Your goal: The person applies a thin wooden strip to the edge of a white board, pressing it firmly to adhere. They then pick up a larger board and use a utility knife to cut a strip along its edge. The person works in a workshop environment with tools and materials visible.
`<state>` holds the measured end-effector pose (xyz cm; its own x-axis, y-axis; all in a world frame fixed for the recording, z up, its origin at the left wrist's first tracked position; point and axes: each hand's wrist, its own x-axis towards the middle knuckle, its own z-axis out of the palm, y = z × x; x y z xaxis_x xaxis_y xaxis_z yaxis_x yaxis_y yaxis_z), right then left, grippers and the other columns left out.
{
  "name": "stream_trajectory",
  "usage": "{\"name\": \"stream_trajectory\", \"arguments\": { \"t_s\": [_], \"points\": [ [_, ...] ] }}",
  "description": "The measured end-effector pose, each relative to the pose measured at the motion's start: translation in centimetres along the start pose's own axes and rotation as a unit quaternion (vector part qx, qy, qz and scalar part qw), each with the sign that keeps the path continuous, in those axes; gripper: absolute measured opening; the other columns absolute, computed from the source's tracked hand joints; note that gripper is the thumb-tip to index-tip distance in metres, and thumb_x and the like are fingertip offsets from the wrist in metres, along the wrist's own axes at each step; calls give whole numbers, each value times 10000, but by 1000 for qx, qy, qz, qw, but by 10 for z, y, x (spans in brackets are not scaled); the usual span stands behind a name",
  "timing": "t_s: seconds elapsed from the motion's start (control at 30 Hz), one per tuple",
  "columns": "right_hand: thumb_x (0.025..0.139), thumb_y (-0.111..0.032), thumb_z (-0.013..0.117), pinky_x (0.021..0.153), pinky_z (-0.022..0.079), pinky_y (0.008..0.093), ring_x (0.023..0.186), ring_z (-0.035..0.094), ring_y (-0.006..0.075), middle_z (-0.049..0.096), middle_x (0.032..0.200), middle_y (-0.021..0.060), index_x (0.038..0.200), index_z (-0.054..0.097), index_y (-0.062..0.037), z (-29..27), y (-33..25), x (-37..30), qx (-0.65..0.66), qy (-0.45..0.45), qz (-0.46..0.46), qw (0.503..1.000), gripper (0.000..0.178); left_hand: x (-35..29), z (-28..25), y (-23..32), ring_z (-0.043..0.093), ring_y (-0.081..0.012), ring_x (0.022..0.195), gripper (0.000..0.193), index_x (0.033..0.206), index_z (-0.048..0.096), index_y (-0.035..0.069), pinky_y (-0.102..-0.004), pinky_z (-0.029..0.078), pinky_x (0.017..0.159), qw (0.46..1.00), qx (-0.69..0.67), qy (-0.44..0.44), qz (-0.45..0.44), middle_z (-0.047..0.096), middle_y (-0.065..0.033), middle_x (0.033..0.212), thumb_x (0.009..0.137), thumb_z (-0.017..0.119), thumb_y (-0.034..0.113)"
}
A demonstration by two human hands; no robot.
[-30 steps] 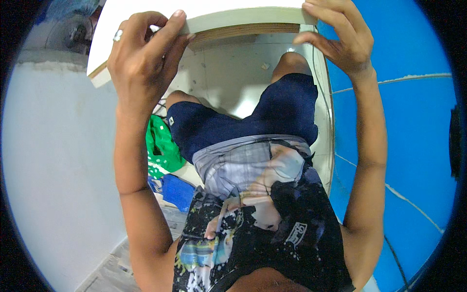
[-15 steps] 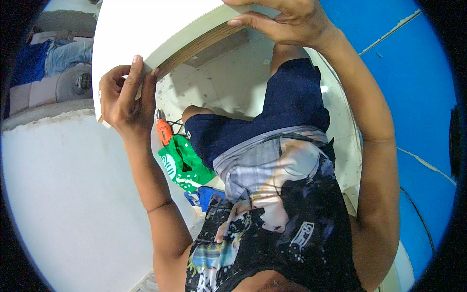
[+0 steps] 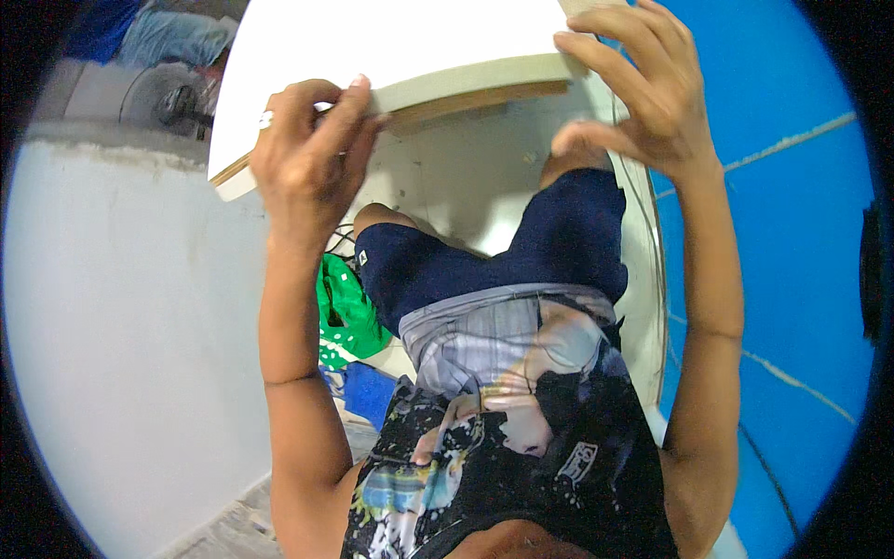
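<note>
Both hands hold a white board up in front of the person, its near edge facing the camera. The board is flat, pale on top, with a thick cream edge and a brown wood strip showing along the underside. One corner sticks out at lower left and shows a layered brown core.

Left hand is clamped over the board's near edge, fingers curled on top, thumb side below; a light ring sits on one finger. Right hand grips the same edge farther right, fingers spread over the top and wrapping the end. Both forearms rise from the lower edge of the view.

Below the board: the person's dark blue shorts, a grey checked cloth at the waist, and a black printed shirt. Beside the left thigh lies a green bag with white marks on it, crumpled, touching the shorts' edge. Just below it sits a blue packet, flat, probably plastic, too blurred to be sure.

Left of the arm is a plain white wall. Right of the arm is a bright blue wall with thin pale lines crossing it. At upper left, behind the board, a grey fan stands by some blue cloth.
</note>
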<state>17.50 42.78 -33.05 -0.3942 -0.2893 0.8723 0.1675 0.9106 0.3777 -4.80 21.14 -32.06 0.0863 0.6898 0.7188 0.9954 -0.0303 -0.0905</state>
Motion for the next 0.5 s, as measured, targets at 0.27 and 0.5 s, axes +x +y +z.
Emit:
{"name": "stream_trajectory", "arguments": {
  "t_s": [0.27, 0.5],
  "points": [
    [761, -240, 678, 831, 509, 374, 951, 626, 225, 655, 1036, 31, 1033, 692, -119, 58, -80, 39, 127, -69, 65, 987, 298, -1, 6, -8, 591, -190, 702, 375, 1056, 753, 130, -315, 493, 589, 999, 5, 41, 18, 623, -46, 882, 694, 838, 88],
    [770, -168, 733, 692, 478, 352, 726, 618, 198, 666, 846, 12, 912, 707, -101, 55, -78, 47, 130, -64, 58, 988, 159, -17, -16, -22, 630, -187, 740, 450, 1158, 732, 160, -321, 541, 655, 1000, -21, 2, -7, 652, -33, 964, 720, 831, 125]
  ]
}}
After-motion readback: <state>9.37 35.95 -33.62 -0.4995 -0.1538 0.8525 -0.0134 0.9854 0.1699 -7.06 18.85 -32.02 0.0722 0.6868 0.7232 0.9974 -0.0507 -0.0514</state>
